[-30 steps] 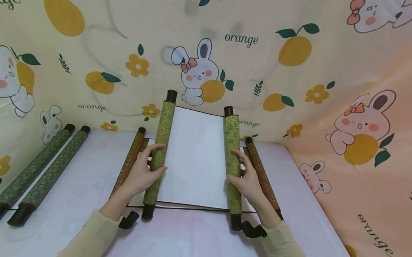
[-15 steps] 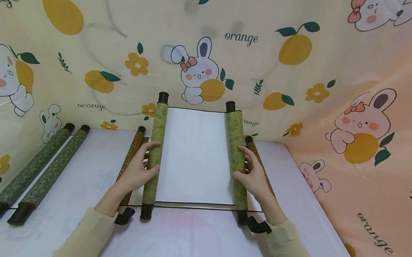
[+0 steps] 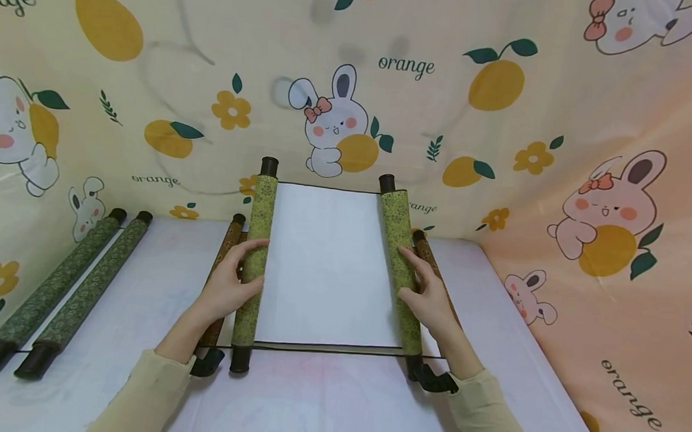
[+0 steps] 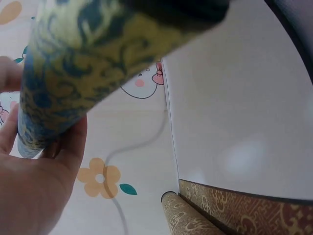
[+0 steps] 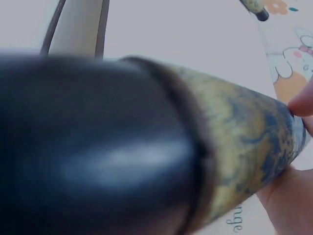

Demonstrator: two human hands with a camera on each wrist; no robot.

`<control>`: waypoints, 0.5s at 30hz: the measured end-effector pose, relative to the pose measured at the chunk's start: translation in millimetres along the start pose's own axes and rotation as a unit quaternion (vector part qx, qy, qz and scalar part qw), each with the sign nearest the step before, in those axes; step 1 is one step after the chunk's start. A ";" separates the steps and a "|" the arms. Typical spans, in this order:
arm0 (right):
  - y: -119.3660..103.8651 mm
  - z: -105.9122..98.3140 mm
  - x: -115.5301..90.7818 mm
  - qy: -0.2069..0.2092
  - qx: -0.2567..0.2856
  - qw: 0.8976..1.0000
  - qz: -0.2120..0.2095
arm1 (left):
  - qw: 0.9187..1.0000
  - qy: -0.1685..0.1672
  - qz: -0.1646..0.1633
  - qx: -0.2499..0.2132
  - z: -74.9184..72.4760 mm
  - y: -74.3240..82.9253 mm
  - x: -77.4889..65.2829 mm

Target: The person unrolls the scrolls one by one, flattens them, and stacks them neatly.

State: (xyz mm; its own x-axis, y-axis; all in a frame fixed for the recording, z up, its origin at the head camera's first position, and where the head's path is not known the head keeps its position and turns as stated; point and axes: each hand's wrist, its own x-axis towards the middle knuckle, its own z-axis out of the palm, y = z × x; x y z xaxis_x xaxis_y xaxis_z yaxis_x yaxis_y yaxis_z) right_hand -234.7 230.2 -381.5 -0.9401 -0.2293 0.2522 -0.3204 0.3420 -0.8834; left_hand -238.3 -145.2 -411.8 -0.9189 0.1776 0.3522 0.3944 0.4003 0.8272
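Between my hands a scroll is partly unrolled, its blank white sheet [image 3: 326, 267] stretched between two yellow-green patterned rolls with black end knobs. My left hand [image 3: 231, 282] grips the left roll [image 3: 255, 263], thumb on the near face and fingers round the outer side. With my right hand [image 3: 426, 295] I hold the right roll [image 3: 400, 245] in the same manner. Both rolls are raised above the table. In the left wrist view the roll [image 4: 73, 73] shows a blue floral pattern. Under the held scroll lies another scroll with brown patterned rolls [image 3: 223, 249], mostly covered.
To the left on the white table [image 3: 312, 403] lies a scroll with two dark green rolls [image 3: 78, 280], side by side. A cloth printed with rabbits and oranges [image 3: 415, 135] hangs behind and at the right. Black wrist-camera mounts [image 3: 437, 379] sit by the cuffs.
The two held rolls have moved farther apart, mostly the left one going left, so more white sheet shows. Both hands keep their hold. The brown and dark green scrolls stay put.
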 end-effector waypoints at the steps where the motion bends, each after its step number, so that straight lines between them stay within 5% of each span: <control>1: 0.9 -0.2 0.2 -0.002 0.000 1.000 -0.002 | 1.000 0.000 0.001 0.004 0.2 0.0 0.0; 11: 2.6 1.1 2.8 -0.006 -0.041 0.999 -0.026 | 1.000 0.006 0.022 0.020 -2.7 -4.7 2.2; 15: 12.7 -0.9 6.0 0.001 -0.055 0.998 -0.014 | 1.000 -0.006 0.019 0.013 -8.5 18.8 -3.2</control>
State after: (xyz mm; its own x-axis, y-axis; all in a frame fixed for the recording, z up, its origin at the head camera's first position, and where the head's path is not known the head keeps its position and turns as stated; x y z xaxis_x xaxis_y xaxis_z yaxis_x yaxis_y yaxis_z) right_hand -244.5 233.9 -390.9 -0.9307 -0.2379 0.2778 -0.3577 0.4334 -0.8272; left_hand -228.0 -145.8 -393.6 -0.9034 0.2044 0.3769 0.4287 0.4155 0.8022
